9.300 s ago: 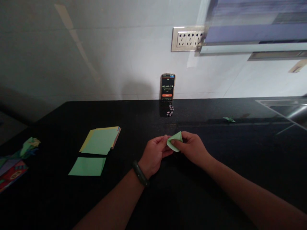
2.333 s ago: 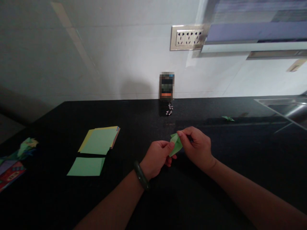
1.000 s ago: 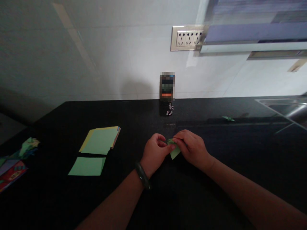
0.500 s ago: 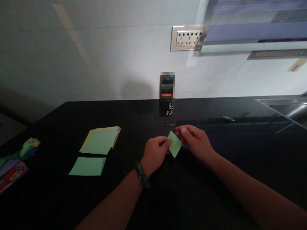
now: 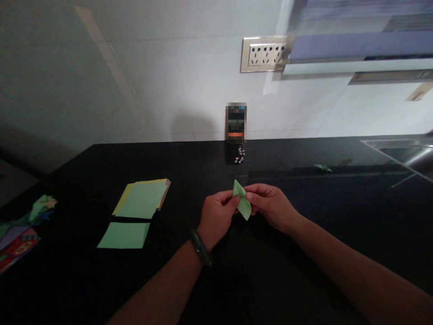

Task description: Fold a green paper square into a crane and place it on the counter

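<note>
A small piece of folded green paper point(image 5: 244, 209) is held between both hands above the black countertop. My left hand point(image 5: 218, 215) pinches its left edge with the thumb on top. From the other side, my right hand point(image 5: 272, 203) grips its right edge between thumb and fingers. The paper has a pointed top and a pointed bottom, with a crease across the middle. Parts of its sides are hidden under the thumbs. A dark bangle point(image 5: 202, 249) circles the left wrist.
Left on the countertop point(image 5: 189, 171) lie a stack of coloured paper point(image 5: 140, 199) and a green sheet point(image 5: 123, 235). Folded paper pieces point(image 5: 42, 208) and a red packet point(image 5: 22, 248) sit farther left. A phone point(image 5: 236, 122) leans on the wall; a small green folded piece point(image 5: 323, 168) lies near the sink point(image 5: 406, 155).
My right hand has moved left and closed on the paper's right edge. The paper has turned slightly and looks narrower, pinched at the middle. My left hand keeps its hold.
</note>
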